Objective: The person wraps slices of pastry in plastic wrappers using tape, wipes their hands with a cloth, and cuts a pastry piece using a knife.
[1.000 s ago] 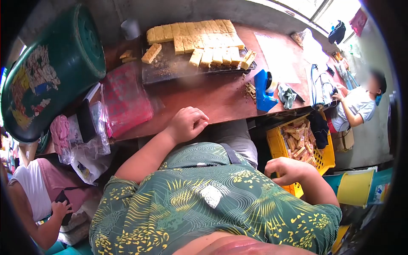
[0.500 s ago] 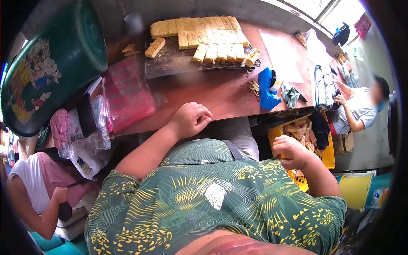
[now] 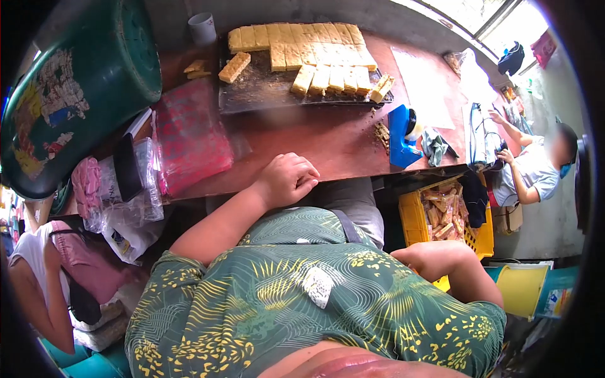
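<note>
My left hand rests at the front edge of the brown table, its fingers curled in and nothing visible in them. Low on the right, my right hand is against the side of the patterned green shirt; its fingertips are hidden. Beyond my left hand lies a dark tray with rows of cut yellow cake slabs. One loose piece lies at the tray's left, and another leans at its right edge.
A blue tape dispenser and a grey cloth are right of the tray. Left are red plastic sheets, a green barrel and a seated person. A yellow crate holds wrapped pieces; another person sits far right.
My right hand has moved down and in against the shirt, after rising briefly. My left hand stays curled near the table edge. The person at left has drawn an arm back. The view has shifted slightly.
</note>
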Available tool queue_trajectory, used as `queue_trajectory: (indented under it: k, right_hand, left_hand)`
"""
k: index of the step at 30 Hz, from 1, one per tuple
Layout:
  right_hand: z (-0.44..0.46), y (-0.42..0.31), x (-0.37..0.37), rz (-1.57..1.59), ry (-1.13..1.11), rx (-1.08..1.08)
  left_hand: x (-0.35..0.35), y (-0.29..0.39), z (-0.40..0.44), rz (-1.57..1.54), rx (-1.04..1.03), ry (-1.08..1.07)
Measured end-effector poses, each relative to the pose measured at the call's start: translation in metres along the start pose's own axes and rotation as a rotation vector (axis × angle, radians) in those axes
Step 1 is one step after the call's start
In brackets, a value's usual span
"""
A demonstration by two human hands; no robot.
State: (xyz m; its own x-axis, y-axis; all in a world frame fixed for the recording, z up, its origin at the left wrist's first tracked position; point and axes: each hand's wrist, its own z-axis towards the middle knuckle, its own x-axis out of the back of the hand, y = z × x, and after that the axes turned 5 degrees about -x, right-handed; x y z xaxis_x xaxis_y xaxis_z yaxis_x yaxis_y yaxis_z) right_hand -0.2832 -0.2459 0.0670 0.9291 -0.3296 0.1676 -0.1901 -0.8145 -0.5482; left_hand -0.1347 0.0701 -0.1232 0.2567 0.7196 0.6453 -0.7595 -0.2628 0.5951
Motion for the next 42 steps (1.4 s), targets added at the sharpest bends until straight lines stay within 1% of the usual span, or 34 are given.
queue_trajectory:
  k: [1,4,7,10,13,16,19,20,22,25,28,29,32,33,36,37,38,40,42]
  right_hand:
    - [0.001,0.003,-0.001,0.025,-0.006,0.012]
    - [0.005,-0.005,0.000,-0.105,0.099,0.144]
    - [0.013,0.001,-0.003,-0.314,0.220,0.165]
    - [0.018,-0.004,-0.009,-0.348,0.288,0.117]
    - [0.016,-0.016,-0.012,-0.336,0.277,-0.020]
    - [0.018,-0.013,-0.015,-0.351,0.276,-0.065]
    - [0.009,-0.015,-0.003,-0.304,0.292,-0.022]
    - [0.008,-0.015,-0.001,-0.358,0.317,-0.021]
    - [0.005,-0.017,0.002,-0.353,0.357,0.034]
    - [0.002,-0.011,0.010,-0.370,0.391,0.003]
    - [-0.001,-0.018,0.011,-0.396,0.453,0.108]
    - [0.000,-0.016,0.013,-0.351,0.410,0.087]
    - [0.011,-0.010,0.011,-0.296,0.384,0.315]
    - [0.012,-0.012,0.014,-0.278,0.318,0.281]
    - [0.006,-0.042,0.030,-0.367,0.163,0.122]
    - [0.009,-0.037,0.039,-0.242,0.148,0.257]
    - [0.006,-0.044,0.046,-0.228,0.212,0.299]
    - [0.013,-0.047,0.056,-0.128,0.497,0.546]
    - [0.030,-0.058,0.066,-0.194,0.784,0.642]
  left_hand:
    - [0.000,0.000,0.000,0.000,0.002,0.001]
    - [0.000,0.001,-0.001,0.003,0.001,0.008]
    - [0.001,0.000,-0.001,-0.002,0.008,-0.001]
    - [0.001,0.000,-0.001,-0.008,-0.010,0.015]
    - [0.000,-0.001,-0.001,-0.004,-0.024,0.015]
    - [-0.001,-0.001,-0.001,0.005,-0.032,0.021]
    - [-0.001,-0.001,-0.001,0.003,-0.008,0.006]
    - [-0.001,-0.001,-0.001,0.004,-0.014,0.007]
    - [0.001,0.001,0.000,0.011,-0.025,0.011]
    - [0.000,0.001,-0.001,0.017,-0.028,0.015]
    - [0.001,0.001,-0.001,0.019,-0.011,-0.003]
    - [0.001,0.001,-0.001,0.020,-0.011,-0.009]
    - [0.000,-0.001,-0.002,0.014,-0.016,-0.004]
    - [0.000,-0.002,-0.002,0.007,-0.025,0.003]
    - [0.001,0.000,-0.003,0.001,-0.020,-0.002]
    - [0.002,0.001,-0.003,0.003,-0.012,-0.007]
    - [0.003,0.001,-0.002,-0.014,-0.010,-0.001]
    - [0.003,0.000,-0.002,-0.046,-0.007,0.013]
    - [0.009,-0.001,-0.004,-0.128,0.015,0.030]
